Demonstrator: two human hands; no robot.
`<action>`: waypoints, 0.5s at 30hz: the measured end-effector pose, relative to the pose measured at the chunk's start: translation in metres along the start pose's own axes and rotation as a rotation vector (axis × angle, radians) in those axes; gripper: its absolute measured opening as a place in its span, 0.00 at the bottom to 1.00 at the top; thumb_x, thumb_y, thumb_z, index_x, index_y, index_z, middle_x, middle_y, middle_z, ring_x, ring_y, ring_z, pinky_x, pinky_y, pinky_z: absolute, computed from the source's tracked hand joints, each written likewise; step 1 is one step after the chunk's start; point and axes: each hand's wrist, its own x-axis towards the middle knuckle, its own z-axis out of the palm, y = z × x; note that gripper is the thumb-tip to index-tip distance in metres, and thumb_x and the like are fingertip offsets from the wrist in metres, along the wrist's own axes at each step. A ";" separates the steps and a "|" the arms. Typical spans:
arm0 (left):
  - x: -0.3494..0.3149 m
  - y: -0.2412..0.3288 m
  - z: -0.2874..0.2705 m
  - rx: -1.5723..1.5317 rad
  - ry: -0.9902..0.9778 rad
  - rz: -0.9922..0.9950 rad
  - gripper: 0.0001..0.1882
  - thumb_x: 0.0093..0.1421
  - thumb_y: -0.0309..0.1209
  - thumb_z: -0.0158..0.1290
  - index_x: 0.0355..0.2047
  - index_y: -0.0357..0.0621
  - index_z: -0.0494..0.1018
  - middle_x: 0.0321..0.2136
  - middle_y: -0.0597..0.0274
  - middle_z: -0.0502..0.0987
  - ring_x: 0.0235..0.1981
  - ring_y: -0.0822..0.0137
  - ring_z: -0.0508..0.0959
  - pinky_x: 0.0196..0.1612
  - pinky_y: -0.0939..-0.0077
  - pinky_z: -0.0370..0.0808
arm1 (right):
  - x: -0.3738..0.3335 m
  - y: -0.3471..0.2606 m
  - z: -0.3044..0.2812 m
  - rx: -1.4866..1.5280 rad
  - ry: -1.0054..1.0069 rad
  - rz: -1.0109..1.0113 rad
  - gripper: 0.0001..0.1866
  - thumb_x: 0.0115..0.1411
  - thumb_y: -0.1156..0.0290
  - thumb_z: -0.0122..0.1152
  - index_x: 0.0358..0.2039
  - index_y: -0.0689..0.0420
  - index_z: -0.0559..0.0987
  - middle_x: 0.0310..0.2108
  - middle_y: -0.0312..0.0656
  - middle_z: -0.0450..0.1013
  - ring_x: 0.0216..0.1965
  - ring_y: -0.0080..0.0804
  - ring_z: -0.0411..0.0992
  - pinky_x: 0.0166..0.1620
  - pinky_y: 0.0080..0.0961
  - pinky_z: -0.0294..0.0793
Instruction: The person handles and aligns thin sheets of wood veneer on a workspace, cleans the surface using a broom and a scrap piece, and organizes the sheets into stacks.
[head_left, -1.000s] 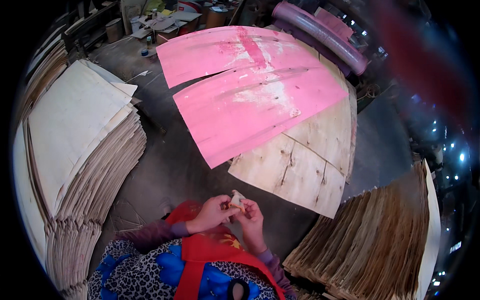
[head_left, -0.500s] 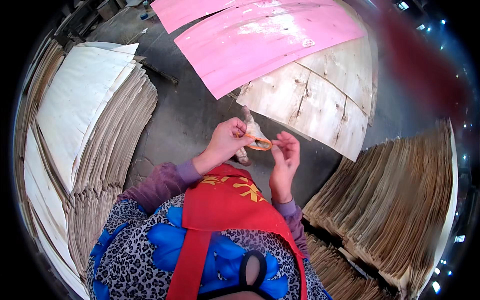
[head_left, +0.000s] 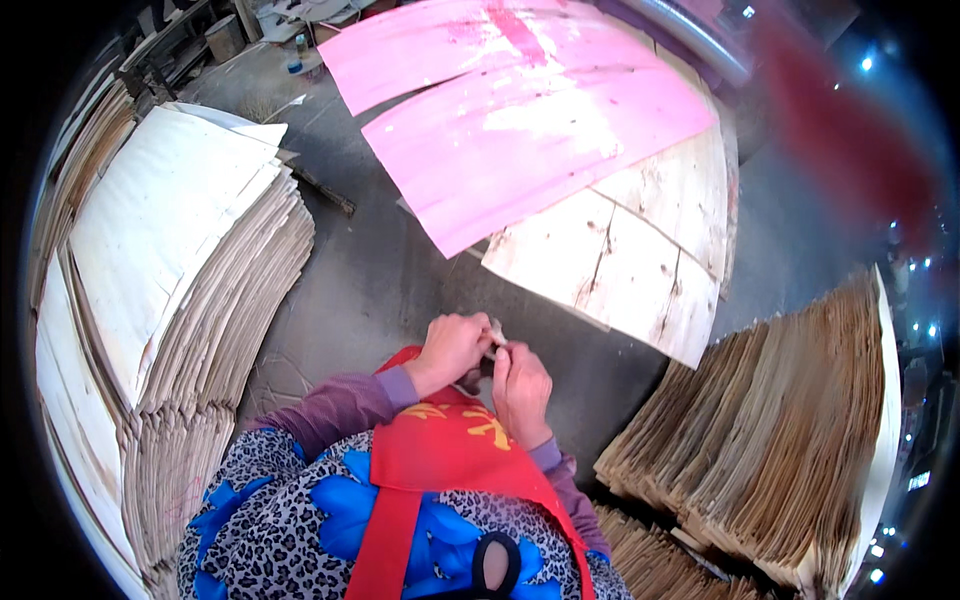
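Close together in front of the red apron (head_left: 455, 450), my two hands pinch a soiled white work glove (head_left: 497, 333). The fingers of my left hand (head_left: 452, 352) are curled round one side of it. My right hand (head_left: 522, 393) is closed at its other side, thumb and forefinger pressed together. Only a small pale bit of the glove shows between the fingertips, with a darker part below. Its orange cuff is hidden by my hands.
Tall stacks of wood veneer sheets stand at the left (head_left: 225, 290) and right (head_left: 770, 430). Ahead lie pink sheets (head_left: 540, 130) over pale veneer sheets (head_left: 600, 260). A stick (head_left: 325, 190) lies on the grey floor (head_left: 350, 270). A blurred red shape hangs at the upper right.
My hands have come closer together and nearer to my body. The glove, its orange-rimmed opening visible before, is now bunched and mostly covered by my fingers. My view has tilted up slightly.
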 end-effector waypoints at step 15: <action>-0.015 -0.015 0.034 -0.683 -0.294 -0.039 0.07 0.53 0.31 0.50 0.27 0.40 0.71 0.19 0.61 0.76 0.19 0.73 0.75 0.22 0.77 0.69 | 0.015 0.047 0.028 1.691 -0.540 0.708 0.46 0.55 0.33 0.22 0.55 0.64 0.59 0.50 0.48 0.63 0.51 0.38 0.62 0.55 0.30 0.56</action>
